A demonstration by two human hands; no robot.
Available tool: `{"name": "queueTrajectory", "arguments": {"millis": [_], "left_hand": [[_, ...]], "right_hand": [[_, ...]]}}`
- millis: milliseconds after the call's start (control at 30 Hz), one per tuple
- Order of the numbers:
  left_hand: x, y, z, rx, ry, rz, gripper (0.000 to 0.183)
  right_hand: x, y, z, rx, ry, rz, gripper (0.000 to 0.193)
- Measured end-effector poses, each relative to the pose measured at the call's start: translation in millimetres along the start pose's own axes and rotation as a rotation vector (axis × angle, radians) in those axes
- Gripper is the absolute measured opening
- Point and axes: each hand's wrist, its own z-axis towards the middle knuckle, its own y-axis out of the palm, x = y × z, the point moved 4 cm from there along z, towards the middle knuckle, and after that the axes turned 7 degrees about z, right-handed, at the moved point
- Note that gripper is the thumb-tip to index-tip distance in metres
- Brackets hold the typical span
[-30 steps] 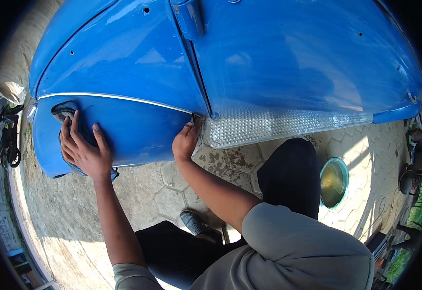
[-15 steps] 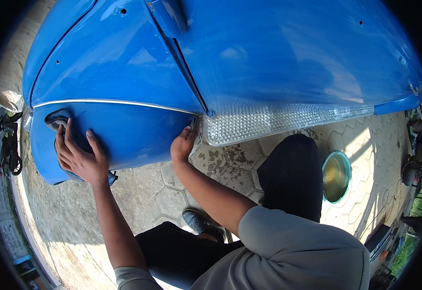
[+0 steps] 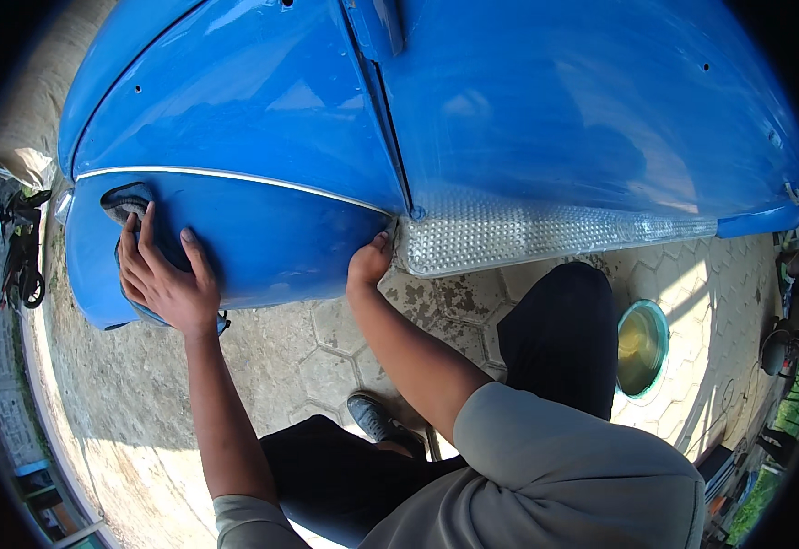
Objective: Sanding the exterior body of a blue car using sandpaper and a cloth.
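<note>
A rounded blue vehicle fender [image 3: 276, 233] lies under both of my hands, below a thin white trim line. My left hand [image 3: 171, 279] presses with spread fingers over a dark cloth [image 3: 128, 201]. The cloth's grey upper fold shows past my fingertips, and a crumpled edge shows below my palm. At the fender's right end, my right hand [image 3: 369, 263] is closed round its edge, thumb uppermost. The other fingers are hidden behind the edge. Just right of that hand begins a silvery, dimpled running board [image 3: 528, 229].
Blue body panels [image 3: 546, 101] rise above the fender and running board. A round green-rimmed tub [image 3: 660, 343] of murky liquid stands on the paving [image 3: 317, 352], right of my bent knee [image 3: 560, 325]. Dark bicycle or motorbike parts [image 3: 22, 252] are at the far left.
The whole view has shifted, so the vehicle sits slightly higher and farther right. My right hand is a little nearer the running board. My left hand keeps its place over the cloth.
</note>
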Motion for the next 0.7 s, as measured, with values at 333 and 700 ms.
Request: {"name": "queueTrajectory", "arguments": {"millis": [333,700], "left_hand": [[-2.6,-1.0,-1.6,-0.047,-0.039,-0.037,0.063],[-3.5,-13.4,11.7,-0.026,-0.024,-0.136,0.061]], "right_hand": [[-11.5,-9.1,-72.7,-0.149,-0.222,-0.013,0.068],[-20.8,-6.4,-54.4,-0.174,0.04,0.068,0.066]]}}
